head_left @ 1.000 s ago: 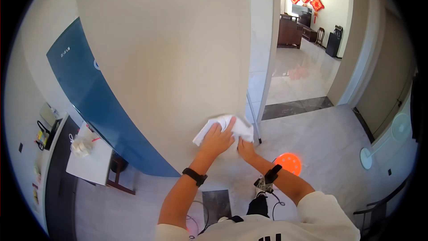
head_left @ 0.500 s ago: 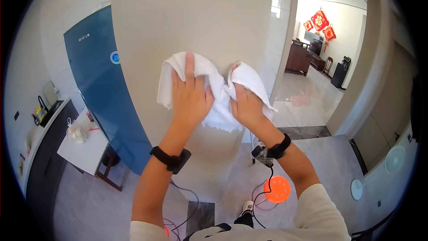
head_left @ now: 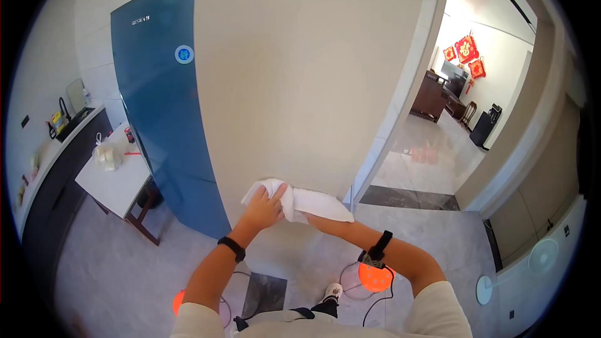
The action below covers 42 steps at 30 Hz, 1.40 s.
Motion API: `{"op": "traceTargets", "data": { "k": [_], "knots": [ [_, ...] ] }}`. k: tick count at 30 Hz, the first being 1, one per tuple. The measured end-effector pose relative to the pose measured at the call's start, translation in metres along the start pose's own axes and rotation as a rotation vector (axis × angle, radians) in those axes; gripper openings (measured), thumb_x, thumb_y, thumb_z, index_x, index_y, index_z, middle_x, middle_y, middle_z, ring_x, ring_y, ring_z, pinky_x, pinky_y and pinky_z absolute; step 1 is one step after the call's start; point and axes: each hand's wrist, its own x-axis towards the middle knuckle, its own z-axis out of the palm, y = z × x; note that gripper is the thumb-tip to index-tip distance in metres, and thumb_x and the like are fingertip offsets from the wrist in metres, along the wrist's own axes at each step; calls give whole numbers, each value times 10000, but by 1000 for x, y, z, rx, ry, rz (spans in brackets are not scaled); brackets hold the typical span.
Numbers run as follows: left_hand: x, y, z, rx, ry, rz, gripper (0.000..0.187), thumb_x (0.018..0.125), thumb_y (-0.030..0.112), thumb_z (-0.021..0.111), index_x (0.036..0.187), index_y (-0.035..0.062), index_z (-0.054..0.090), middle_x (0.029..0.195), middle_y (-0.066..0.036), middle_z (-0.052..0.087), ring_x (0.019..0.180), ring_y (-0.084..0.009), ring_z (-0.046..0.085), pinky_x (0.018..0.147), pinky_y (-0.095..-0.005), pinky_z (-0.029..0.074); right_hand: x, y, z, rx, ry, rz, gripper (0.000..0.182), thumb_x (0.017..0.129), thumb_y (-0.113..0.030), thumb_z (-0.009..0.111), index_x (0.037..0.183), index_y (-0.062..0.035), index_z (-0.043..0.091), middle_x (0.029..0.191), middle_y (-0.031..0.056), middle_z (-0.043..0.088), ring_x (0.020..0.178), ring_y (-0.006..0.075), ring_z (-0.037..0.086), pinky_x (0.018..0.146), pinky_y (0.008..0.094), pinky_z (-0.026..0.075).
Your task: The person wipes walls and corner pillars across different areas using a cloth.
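A white cloth (head_left: 320, 204) lies against the lower part of a beige panel (head_left: 294, 81), bunched at its left and stretched out to the right. My left hand (head_left: 264, 208) presses on the bunched left part, its fingers spread over the fabric. Under the cloth's right part goes my right hand (head_left: 316, 222); its fingers are covered, so their pose is hidden. Both wrists wear black straps, and a cable hangs from the right one.
Left of the panel stands a blue refrigerator (head_left: 159, 100), with a white table (head_left: 116, 172) beside it. An orange stool (head_left: 375, 277) is on the floor below my right forearm. At the right are a doorway and a white fan (head_left: 542, 255).
Both hands and the cloth have moved down the panel. The right hand's fingers have gone out of sight under the cloth. The camera view has shifted too.
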Motion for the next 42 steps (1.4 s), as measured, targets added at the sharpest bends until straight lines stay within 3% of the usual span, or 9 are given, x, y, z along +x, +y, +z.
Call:
{"op": "traceTargets", "data": {
  "k": [5,9,15,19,29,32,33,36,42],
  "knots": [
    [36,-9,-47,44,-31,-163,326,651,220,636,811,-64,609,1395,-237,306,1052,-452,484,977,-579,277,40,-25,-35,-429,-1,-83,412,813,-148,528,1217,-73,514,1244,163,505,1131,323,488,971,371,386],
    [134,-42,-109,42,372,-344,482,678,207,632,915,-197,516,1423,-304,172,1223,-497,310,1018,-619,165,103,-63,-93,-489,179,-116,503,786,-177,545,1264,-50,453,1270,191,471,1159,354,457,992,430,352],
    [152,-60,-117,-171,577,-446,585,851,294,492,1324,-16,346,1431,-263,200,1296,-448,208,1062,-544,69,154,-81,-74,-608,457,-333,413,813,-135,531,1219,-62,515,1254,164,500,1159,340,468,971,400,385],
    [97,-65,-89,-96,437,-616,551,767,294,607,1231,22,485,1364,-243,347,1238,-404,342,1030,-538,178,150,-78,-22,-567,248,-288,408,828,-120,499,1230,-50,496,1269,172,482,1182,331,446,996,390,356],
    [-58,-18,0,-318,548,-946,615,875,247,530,1323,-90,279,1360,-232,344,1281,-356,316,1070,-367,209,130,-65,89,381,-313,4,335,894,-115,421,1211,-53,509,1242,172,501,1179,305,445,1020,368,323],
    [-28,-35,-32,-560,455,-766,458,923,217,402,1302,-38,354,1312,-230,406,1219,-392,378,1021,-432,281,144,-80,64,73,-254,-69,368,898,-98,401,1257,-53,472,1248,185,494,1198,315,429,1041,377,289],
    [-8,-51,-41,-515,539,-778,496,895,235,457,1295,-43,361,1290,-248,410,1191,-389,402,989,-408,318,152,-63,66,-208,17,-381,331,887,-115,450,1194,-14,522,1218,200,521,1134,346,486,988,392,356],
    [31,-93,-56,-498,612,-793,420,855,223,513,1184,-36,480,1104,-252,533,1023,-383,517,860,-389,415,184,-89,40,-258,95,-252,393,869,-91,428,1258,-37,455,1194,227,524,1112,337,506,996,390,347],
    [-39,-68,9,-859,717,-1242,283,904,183,453,1071,-19,561,995,-163,636,906,-299,619,763,-348,482,176,-72,112,-400,65,-289,399,846,-96,455,1240,-37,473,1157,229,538,1088,336,515,962,398,368]
  ]
}}
